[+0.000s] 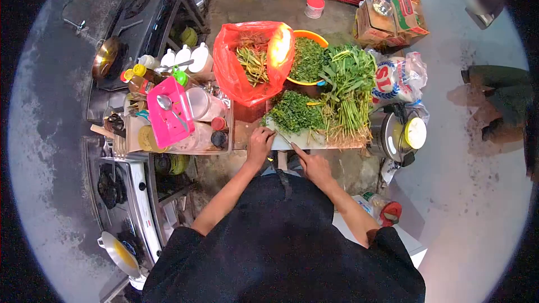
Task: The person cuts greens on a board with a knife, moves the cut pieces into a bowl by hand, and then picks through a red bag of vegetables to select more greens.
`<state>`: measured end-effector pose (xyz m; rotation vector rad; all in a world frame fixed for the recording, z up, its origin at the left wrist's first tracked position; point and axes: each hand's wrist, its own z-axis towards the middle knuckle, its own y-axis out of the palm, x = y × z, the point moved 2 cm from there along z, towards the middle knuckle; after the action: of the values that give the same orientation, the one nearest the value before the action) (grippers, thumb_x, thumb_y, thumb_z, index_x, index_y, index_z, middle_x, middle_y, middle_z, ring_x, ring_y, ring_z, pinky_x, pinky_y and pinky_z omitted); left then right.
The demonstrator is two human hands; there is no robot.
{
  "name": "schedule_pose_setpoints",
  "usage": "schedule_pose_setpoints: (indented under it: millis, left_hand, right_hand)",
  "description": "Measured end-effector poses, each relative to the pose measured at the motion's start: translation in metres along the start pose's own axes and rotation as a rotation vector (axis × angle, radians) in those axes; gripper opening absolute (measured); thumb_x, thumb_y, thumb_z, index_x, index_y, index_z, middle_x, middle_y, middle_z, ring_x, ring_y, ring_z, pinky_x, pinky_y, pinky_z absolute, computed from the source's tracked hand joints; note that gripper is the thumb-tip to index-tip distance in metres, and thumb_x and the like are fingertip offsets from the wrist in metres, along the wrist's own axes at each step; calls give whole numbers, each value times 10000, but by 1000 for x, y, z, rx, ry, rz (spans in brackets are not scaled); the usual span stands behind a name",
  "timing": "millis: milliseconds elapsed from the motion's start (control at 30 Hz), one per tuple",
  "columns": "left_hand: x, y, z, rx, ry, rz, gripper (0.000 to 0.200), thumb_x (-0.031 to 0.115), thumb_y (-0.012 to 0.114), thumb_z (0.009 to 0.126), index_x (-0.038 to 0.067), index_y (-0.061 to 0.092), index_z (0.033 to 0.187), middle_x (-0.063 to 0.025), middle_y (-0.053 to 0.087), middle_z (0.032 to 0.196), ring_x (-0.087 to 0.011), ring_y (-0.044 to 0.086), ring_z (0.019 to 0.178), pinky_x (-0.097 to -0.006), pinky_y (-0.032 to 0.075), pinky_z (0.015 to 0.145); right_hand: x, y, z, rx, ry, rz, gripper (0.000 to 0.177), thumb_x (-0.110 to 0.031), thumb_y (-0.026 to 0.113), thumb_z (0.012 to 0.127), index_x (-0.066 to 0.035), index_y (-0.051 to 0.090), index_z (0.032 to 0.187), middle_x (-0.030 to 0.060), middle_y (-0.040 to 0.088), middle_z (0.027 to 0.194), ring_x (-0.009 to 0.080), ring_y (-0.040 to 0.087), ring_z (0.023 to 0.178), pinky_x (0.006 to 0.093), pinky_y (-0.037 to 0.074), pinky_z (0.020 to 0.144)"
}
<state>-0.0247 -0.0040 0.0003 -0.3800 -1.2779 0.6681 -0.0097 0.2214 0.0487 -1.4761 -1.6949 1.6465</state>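
My right hand (315, 167) is closed around the handle of a knife (285, 137), its blade pointing up and left over a white cutting board (303, 139). Opposite it, at the board's left edge, my left hand (260, 145) has its fingers drawn together close to the blade tip. Whatever they pinch is too small to make out. Just beyond both hands lies a heap of chopped green leaves (295, 112). Whole leafy greens (349, 78) are piled to the right, their stems and roots toward me.
Behind the board stand a red plastic bag (224, 73) of stems and an orange-rimmed basin (321, 39) of chopped greens. On the left are a pink tray (163, 106) with spoons, jars and bottles, then stoves. A metal pot (382, 133) stands right; another person's legs (499, 101) show far right.
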Motion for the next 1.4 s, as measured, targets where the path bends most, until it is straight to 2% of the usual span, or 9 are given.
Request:
schedule_pose_setpoints:
  millis: [100,167,300,467,700,767,1067,1400]
  left_hand:
    - [0,-2,-1,4,15,-2,90,59,698,846,-8,716,903,-153,663,915,-353,629,872,-437,511,788]
    - [0,0,0,11,29,-18,82,56,705,839,-5,710,893,-155,663,916,-355,630,872,-439,511,776]
    - [7,-4,3,33,19,-9,83,51,709,835,-8,704,894,-158,661,918,-354,631,871,-438,509,777]
    - [7,-5,1,18,46,31,92,55,713,838,-15,705,898,-149,657,913,-342,628,881,-431,510,782]
    - [0,-1,0,-26,68,59,114,77,721,838,-17,724,903,-139,658,925,-331,631,891,-417,518,795]
    - [-1,0,-1,-2,69,76,116,89,755,816,-5,719,875,-128,671,919,-322,644,882,-416,524,802]
    - [5,-4,1,-33,63,60,113,68,712,837,-10,723,918,-130,658,932,-322,634,901,-419,521,795]
    - [10,-8,-3,-53,79,73,172,16,677,825,-42,711,983,-159,649,976,-355,617,943,-426,509,843]
  right_hand:
    - [-1,12,4,23,13,23,645,-252,570,972,-429,320,1540,190,672,709,387,663,612,515,544,571]
    - [0,23,13,174,-39,126,653,-242,574,966,-429,322,1539,184,660,688,392,655,603,507,543,563]
    - [2,28,19,208,-63,105,662,-233,576,964,-429,318,1541,163,656,680,387,652,595,507,542,557]
    - [7,13,0,60,20,-43,663,-249,577,967,-445,309,1541,139,674,739,379,667,632,526,550,585]
    - [0,0,-1,21,31,-3,666,-265,565,978,-450,278,1549,154,677,757,378,673,657,532,550,584]
    - [-1,-2,-2,2,9,41,664,-267,568,979,-449,280,1549,161,678,745,379,672,640,538,547,573]
    - [-4,10,4,63,27,66,652,-248,573,970,-427,315,1541,208,676,725,405,675,650,529,558,607]
    - [-2,31,22,145,-28,176,675,-207,567,969,-439,299,1543,200,681,756,410,675,666,547,551,616]
